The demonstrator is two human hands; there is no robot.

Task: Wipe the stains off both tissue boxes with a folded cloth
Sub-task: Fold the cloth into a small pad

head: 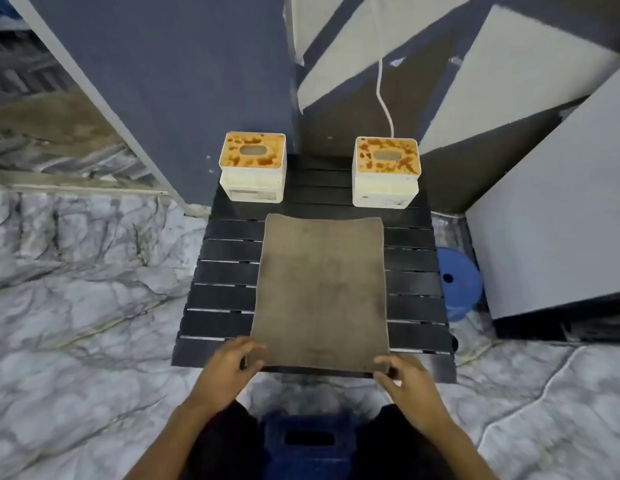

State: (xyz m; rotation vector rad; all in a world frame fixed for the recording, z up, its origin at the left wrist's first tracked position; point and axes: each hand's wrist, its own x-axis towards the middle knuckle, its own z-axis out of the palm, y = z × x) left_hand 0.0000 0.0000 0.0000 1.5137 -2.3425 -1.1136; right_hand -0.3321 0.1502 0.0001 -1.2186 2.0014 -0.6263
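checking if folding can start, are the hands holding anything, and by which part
The cloth: the left hand pinches its near left corner, the right hand its near right corner.

Black slatted table (229,271): left tissue box (252,168), right tissue box (386,173) at far end; cloth (320,289) flat in front.

1. cloth (320,289): grey-brown fabric, matt, short fuzzy nap, faint darker smudges.
2. left tissue box (253,183) and right tissue box (384,188): white, smooth walls, look like plastic. Tops blotched with orange-brown stains.
3. table (225,268): black slats, smooth, low sheen; material unclear.
4. floor (76,289): grey-white marble pattern, glossy.
5. stool (457,271): blue plastic, smooth.
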